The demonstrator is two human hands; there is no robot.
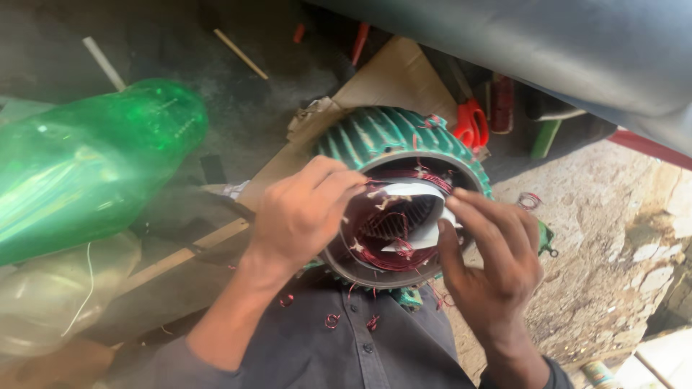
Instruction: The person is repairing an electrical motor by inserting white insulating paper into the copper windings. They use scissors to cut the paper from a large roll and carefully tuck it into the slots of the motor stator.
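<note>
A green finned electric motor housing lies against my lap, its open end facing me. Inside, red copper windings ring the slotted core, with white insulating paper tucked across the top and right. My left hand rests on the housing's left rim, fingertips pinching at the winding or paper near the top of the opening. My right hand is spread over the right rim, thumb and fingers pressing the white paper against the coils.
A large green plastic bottle lies at left above a clear plastic one. Red-handled scissors lie behind the motor on cardboard. Rough stone ground is at right, and a grey pipe-like surface runs overhead.
</note>
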